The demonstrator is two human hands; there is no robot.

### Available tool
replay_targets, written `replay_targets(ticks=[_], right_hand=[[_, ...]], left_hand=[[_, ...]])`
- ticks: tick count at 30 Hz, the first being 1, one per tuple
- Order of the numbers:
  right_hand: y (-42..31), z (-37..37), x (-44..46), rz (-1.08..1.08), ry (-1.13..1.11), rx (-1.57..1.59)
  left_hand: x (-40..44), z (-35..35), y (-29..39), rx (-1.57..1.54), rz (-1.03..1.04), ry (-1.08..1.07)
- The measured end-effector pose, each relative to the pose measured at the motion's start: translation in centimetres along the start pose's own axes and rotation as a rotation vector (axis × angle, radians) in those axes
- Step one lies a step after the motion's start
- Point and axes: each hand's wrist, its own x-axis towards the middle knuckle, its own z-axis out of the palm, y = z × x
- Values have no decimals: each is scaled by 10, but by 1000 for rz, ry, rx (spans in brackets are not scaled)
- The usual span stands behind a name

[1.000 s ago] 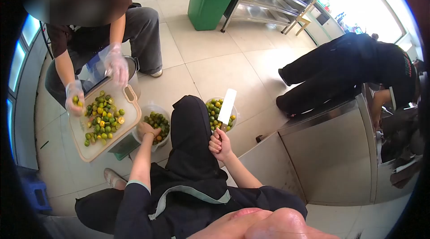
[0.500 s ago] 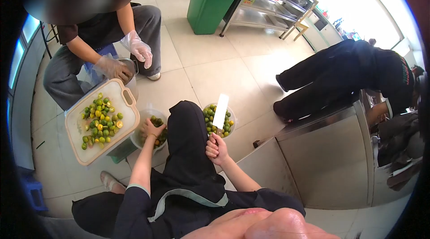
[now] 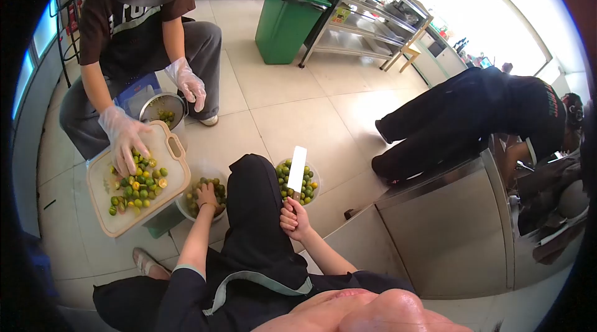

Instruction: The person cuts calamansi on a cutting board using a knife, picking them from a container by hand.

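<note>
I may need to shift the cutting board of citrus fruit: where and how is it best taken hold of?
Likely by the slotted handle at the right end of the cutting board, coming from the picture's right and hooking through the slot: no citrus fruit covers it. Lift level, since the fruit lies loose; supporting the opposite edge would probably help.

At centre, the knife has a pale silvery blade and brown handle. The fruit at left is green mixed with yellow, on a whitish board with a tan rim. Black trousers and a grey-green band fill the lower middle. Upper left, a dark brown shirt bears white lettering. The bin is green, the floor tiles cream with darker joints.
</note>
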Motion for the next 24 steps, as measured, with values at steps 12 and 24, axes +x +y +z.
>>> replay_targets(ticks=[12,24], right_hand=[[-2,6,-4,-9,20,-13],[-1,13,-7,-12,45,-15]], left_hand=[[-23,-34,10,-52,-141,-427],[-42,-68,-4,12,74,-292]])
